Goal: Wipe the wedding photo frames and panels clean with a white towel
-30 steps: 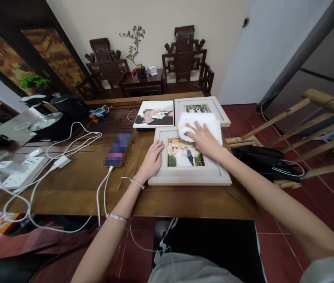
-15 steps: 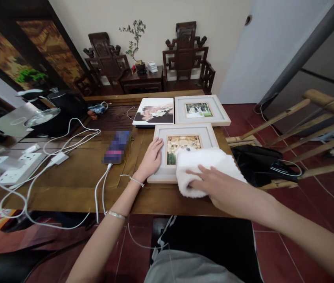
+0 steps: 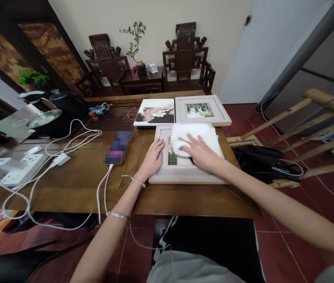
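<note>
A light wooden photo frame (image 3: 184,177) lies flat near the table's front edge. My left hand (image 3: 152,159) holds its left side, fingers resting over the border. On the frame's upper part is a folded white towel (image 3: 181,131), held under my right hand (image 3: 200,151), whose fingers are spread on the cloth. Towel and hand hide most of the photo inside. Behind it, touching or nearly so, lie a second light frame (image 3: 222,114) with an outdoor photo and a white-edged photo panel (image 3: 152,105).
Left of the frame lies a phone (image 3: 118,149) with a white cable plugged in. Farther left are a power strip (image 3: 22,169), tangled white cables and a glass-lidded pot (image 3: 44,120). A bamboo chair (image 3: 285,125) with a black bag (image 3: 252,159) stands at the right.
My right hand and the towel have moved up and left across the frame, uncovering its lower right border. My left hand stays on the left side.
</note>
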`<state>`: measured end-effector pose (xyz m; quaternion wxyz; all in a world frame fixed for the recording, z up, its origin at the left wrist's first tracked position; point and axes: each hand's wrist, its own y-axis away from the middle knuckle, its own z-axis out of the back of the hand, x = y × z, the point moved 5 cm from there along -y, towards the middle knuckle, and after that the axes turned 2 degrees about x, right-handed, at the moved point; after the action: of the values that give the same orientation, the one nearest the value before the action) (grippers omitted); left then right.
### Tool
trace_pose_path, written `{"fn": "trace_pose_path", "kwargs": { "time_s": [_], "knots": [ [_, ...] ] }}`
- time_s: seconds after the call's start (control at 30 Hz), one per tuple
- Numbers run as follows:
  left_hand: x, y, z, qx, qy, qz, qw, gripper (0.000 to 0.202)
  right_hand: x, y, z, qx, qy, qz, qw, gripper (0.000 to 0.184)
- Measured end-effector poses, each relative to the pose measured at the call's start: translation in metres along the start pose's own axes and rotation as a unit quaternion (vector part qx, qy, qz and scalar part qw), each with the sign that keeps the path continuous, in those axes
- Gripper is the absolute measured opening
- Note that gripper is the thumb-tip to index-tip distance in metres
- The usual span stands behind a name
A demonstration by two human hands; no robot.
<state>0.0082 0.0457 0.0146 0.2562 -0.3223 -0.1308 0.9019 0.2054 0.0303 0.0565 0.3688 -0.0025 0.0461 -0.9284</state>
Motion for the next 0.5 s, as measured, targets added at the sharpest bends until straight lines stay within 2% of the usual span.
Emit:
{"fn": "trace_pose_path", "kwargs": {
  "time_s": [0.1,0.17,0.23,0.37,0.5],
  "knots": [
    [0.001,0.000,0.000,-0.002,0.000,-0.004,1.000,0.045,-0.025,-0.031,0.002,-0.042,0.033,-0.038,0.998,0.073],
    [0.001,0.001,0.000,-0.002,-0.001,-0.005,1.000,0.045,-0.033,-0.044,0.000,-0.039,0.039,-0.060,0.997,0.070],
    [0.001,0.001,0.000,0.000,-0.006,-0.005,1.000,0.045,-0.030,-0.046,-0.002,-0.015,0.039,-0.065,0.997,0.069],
    [0.000,0.001,0.000,0.000,-0.012,-0.006,1.000,0.045,0.003,-0.019,-0.001,0.057,0.019,-0.034,0.998,0.071],
    [0.000,0.000,-0.001,-0.003,-0.015,-0.005,1.000,0.045,0.045,0.029,0.019,0.118,-0.027,0.025,0.992,0.073]
  ]
}}
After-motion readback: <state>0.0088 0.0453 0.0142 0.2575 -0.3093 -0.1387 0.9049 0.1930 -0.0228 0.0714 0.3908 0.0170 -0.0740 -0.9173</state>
